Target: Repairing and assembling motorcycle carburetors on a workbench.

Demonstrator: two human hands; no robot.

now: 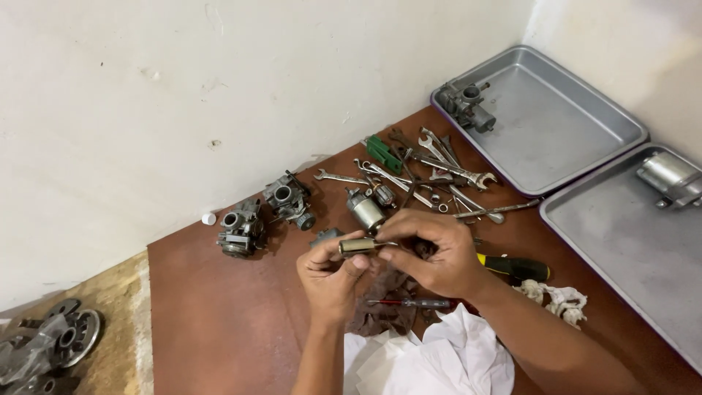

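Reddish-brown tabletop (219,322) filling the lower and middle frame, butted against a white wall (219,88) across the top. Two shallow metal trays at right: upper tray (570,146) in the upper right corner holding a carburetor (466,104) at its left end; second tray (621,249) along the right edge with a cylindrical metal part (669,179) near its top. White cloth (439,358) crumpled at bottom centre, dark rag (380,311) just above it under the hands. Wheel-like metal parts (51,347) on the floor at lower left. Pile of open-end wrenches (431,172) centre-right, green-handled tool (382,152) at its left edge. Two more carburetors side by side left of centre: one (241,228), other (290,199). Small cylindrical motor-like part (365,208) just above the hands. Left hand (330,274) at centre, closed around a small brass-coloured cylinder (358,246), held level above the table. Right hand (437,252) fingers pinched at the cylinder's right end; thin metal tip visible there, exact grip unclear. Yellow-and-black screwdriver handle (512,267) right of the right hand. Small red-handled screwdriver (409,302) on the rag below. White cap (209,218) against the wall.
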